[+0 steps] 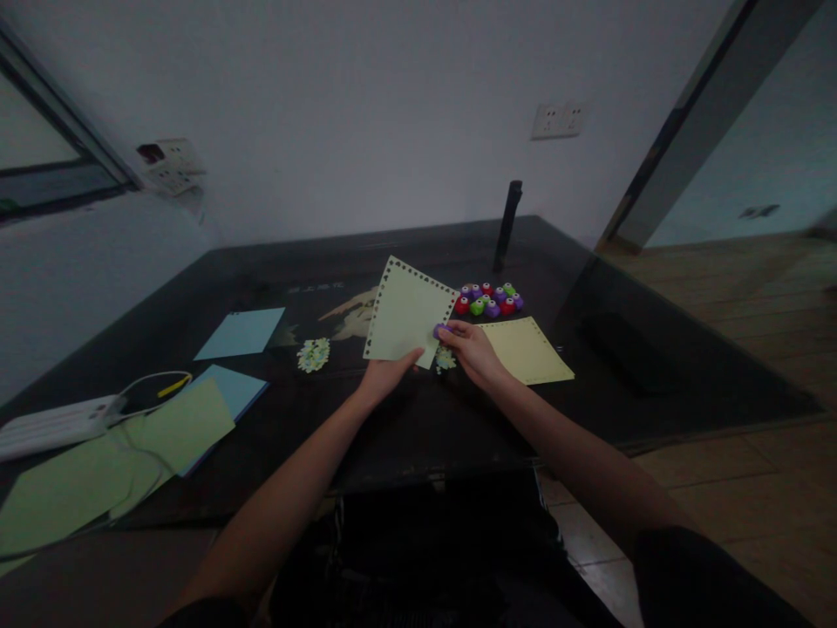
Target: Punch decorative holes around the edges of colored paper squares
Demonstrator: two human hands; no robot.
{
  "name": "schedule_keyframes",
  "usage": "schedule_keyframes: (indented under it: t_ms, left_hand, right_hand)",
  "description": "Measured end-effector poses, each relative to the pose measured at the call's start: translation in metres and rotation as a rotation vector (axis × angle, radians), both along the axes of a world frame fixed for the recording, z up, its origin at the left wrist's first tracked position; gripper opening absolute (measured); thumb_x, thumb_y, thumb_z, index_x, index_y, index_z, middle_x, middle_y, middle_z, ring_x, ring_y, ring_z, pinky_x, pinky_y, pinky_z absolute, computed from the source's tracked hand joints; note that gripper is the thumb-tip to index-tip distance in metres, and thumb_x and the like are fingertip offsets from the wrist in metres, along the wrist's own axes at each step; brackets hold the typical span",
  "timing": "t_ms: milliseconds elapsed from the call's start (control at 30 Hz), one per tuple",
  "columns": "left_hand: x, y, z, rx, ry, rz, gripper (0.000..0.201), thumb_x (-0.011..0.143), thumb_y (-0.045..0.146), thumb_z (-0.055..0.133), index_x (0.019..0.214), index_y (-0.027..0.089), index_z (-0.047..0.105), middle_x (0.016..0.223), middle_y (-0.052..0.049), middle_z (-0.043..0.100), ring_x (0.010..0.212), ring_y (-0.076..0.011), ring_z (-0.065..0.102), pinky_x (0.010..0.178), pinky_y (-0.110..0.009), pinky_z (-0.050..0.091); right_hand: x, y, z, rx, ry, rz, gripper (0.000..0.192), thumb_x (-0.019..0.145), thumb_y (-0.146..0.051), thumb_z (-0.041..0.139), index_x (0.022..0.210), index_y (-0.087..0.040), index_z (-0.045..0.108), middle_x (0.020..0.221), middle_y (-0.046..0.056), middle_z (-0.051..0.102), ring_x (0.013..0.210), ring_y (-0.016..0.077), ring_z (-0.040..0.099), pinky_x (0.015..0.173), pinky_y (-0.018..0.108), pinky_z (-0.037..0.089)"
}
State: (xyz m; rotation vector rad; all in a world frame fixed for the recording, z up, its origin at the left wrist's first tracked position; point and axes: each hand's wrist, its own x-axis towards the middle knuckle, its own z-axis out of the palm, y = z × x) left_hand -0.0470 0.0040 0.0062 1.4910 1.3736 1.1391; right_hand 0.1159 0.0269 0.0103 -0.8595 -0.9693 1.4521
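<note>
- Low left in the frame we see green sheets overlapping a blue sheet, with a white power strip and its cable beside them.
- At centre, our left hand pinches the lower edge of a pale green sheet with punched borders, holding it tilted above the table.
- Our right hand is closed on a purple punch set against that sheet's right edge.
- Paper cutouts lie in a small heap left of the sheet; a few more show under the hands.
- A yellow sheet lies flat just right of the right hand.
- Beyond it, loose punches cluster together, in no container that we can see.
- Farther back stands a dark post.
</note>
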Motion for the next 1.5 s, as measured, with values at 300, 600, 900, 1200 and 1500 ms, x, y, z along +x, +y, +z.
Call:
schedule_keyframes:
  t_ms: [300, 600, 900, 1200, 1500]
  left_hand:
    - [0.005, -0.002, -0.004, 0.015, -0.017, 0.046, 0.027, 0.071, 0.025, 0.065, 0.096, 0.015, 0.065, 0.101, -0.007, 0.070, 0.097, -0.0212, 0.064, 0.097, -0.036, 0.046]
    - [0.007, 0.001, -0.009, 0.088, -0.004, -0.051, 0.029, 0.074, 0.030, 0.061, 0.100, 0.016, 0.064, 0.104, -0.007, 0.069, 0.098, -0.0213, 0.064, 0.097, -0.035, 0.046]
    - [0.009, -0.004, -0.001, 0.001, -0.008, -0.100, 0.021, 0.076, 0.035, 0.058, 0.080, 0.015, 0.065, 0.062, -0.004, 0.069, 0.068, -0.0203, 0.067, 0.092, -0.036, 0.047]
    - [0.004, 0.002, -0.010, -0.002, -0.007, -0.115, 0.025, 0.078, 0.038, 0.056, 0.085, 0.015, 0.065, 0.068, -0.006, 0.070, 0.074, -0.0214, 0.067, 0.089, -0.036, 0.047]
    - [0.003, 0.002, -0.008, 0.000, -0.010, -0.098, 0.027, 0.077, 0.040, 0.057, 0.084, 0.015, 0.065, 0.064, -0.005, 0.068, 0.070, -0.0215, 0.067, 0.087, -0.037, 0.048]
  right_hand:
    - [0.005, 0.003, 0.001, -0.003, 0.005, 0.053, 0.029, 0.051, -0.032, 0.082, 0.072, -0.018, 0.067, 0.073, 0.002, 0.068, 0.068, 0.0135, 0.059, 0.072, 0.029, 0.046]
    - [0.003, 0.003, -0.002, -0.027, 0.023, 0.050, 0.028, 0.052, -0.030, 0.082, 0.073, -0.018, 0.067, 0.071, 0.001, 0.067, 0.063, 0.0121, 0.059, 0.066, 0.026, 0.047]
    - [0.003, -0.001, 0.002, -0.048, 0.042, 0.077, 0.030, 0.052, -0.031, 0.082, 0.074, -0.017, 0.066, 0.068, 0.001, 0.065, 0.061, 0.0121, 0.057, 0.063, 0.027, 0.046]
    - [0.003, -0.002, 0.006, -0.025, 0.006, 0.089, 0.026, 0.059, -0.030, 0.079, 0.079, -0.018, 0.068, 0.078, 0.002, 0.067, 0.065, 0.0114, 0.057, 0.069, 0.028, 0.046]
    - [0.004, -0.003, 0.009, -0.004, -0.038, 0.120, 0.027, 0.061, -0.030, 0.078, 0.084, -0.019, 0.067, 0.085, 0.003, 0.068, 0.073, 0.0135, 0.060, 0.075, 0.030, 0.047]
